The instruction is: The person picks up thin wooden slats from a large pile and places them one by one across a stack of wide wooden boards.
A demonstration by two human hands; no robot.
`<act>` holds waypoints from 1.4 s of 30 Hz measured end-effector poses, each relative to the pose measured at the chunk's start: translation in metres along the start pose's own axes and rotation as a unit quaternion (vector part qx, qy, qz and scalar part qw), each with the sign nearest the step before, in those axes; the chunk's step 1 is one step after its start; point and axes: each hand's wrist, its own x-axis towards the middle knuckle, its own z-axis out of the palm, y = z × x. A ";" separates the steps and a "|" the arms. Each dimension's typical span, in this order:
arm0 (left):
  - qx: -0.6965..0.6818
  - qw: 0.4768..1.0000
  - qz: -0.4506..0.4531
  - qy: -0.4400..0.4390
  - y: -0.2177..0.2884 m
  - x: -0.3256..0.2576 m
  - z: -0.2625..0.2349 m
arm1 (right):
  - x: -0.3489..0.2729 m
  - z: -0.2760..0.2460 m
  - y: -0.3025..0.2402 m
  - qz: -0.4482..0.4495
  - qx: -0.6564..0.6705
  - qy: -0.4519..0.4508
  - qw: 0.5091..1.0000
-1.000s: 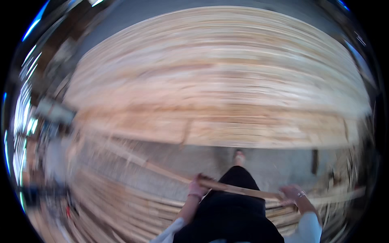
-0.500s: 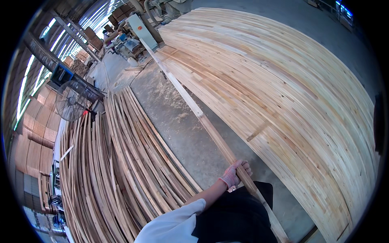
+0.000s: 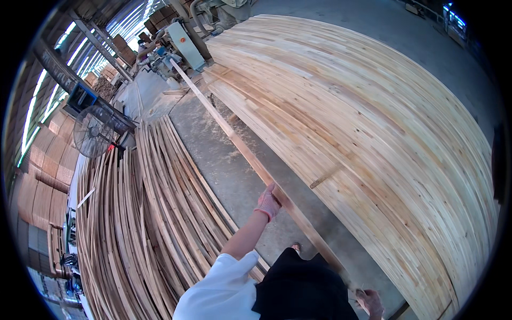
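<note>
Toward six o'clock, just below the middle of the view, the left hand, in a pinkish knit glove, is wrapped around a long wooden strip. The strip slants from eleven o'clock down to five o'clock, above a grey concrete floor littered with shavings. At five o'clock the right hand is beside the strip's near end, fingers curled; whether they grip it I cannot tell. At eight o'clock many slender wooden battens lie lengthwise in a pile. From one to four o'clock spreads a broad layer of pale boards, edge to edge. A pale control cabinet stands at eleven o'clock, a caged fan at nine.
</note>
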 end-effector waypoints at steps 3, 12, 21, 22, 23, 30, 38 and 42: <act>0.107 0.988 -0.101 -0.056 -0.044 -0.025 -0.006 | 0.017 0.010 -0.056 0.027 -0.025 -0.075 0.997; 0.215 0.939 -0.244 -0.115 -0.156 -0.118 0.030 | -0.027 0.005 -0.159 -0.226 -0.159 -0.062 0.959; 0.202 0.978 0.044 -0.040 0.052 -0.041 0.096 | -0.111 -0.127 -0.024 -0.022 -0.062 0.152 0.986; 0.185 0.981 0.058 -0.020 0.070 -0.026 0.100 | -0.119 -0.121 -0.033 -0.032 -0.040 0.166 0.985; 0.169 0.983 0.073 0.000 0.087 -0.007 0.100 | -0.121 -0.113 -0.047 -0.047 -0.025 0.170 0.984; 0.093 0.985 0.140 0.033 0.220 0.124 0.091 | -0.049 -0.025 -0.165 -0.167 -0.062 0.251 0.951; 0.077 0.967 0.030 -0.241 0.233 0.122 0.093 | -0.014 0.074 -0.300 -0.179 -0.173 0.343 0.906; 0.247 0.880 -0.189 -0.359 0.127 0.112 0.019 | 0.018 0.116 -0.384 -0.168 -0.222 0.258 0.925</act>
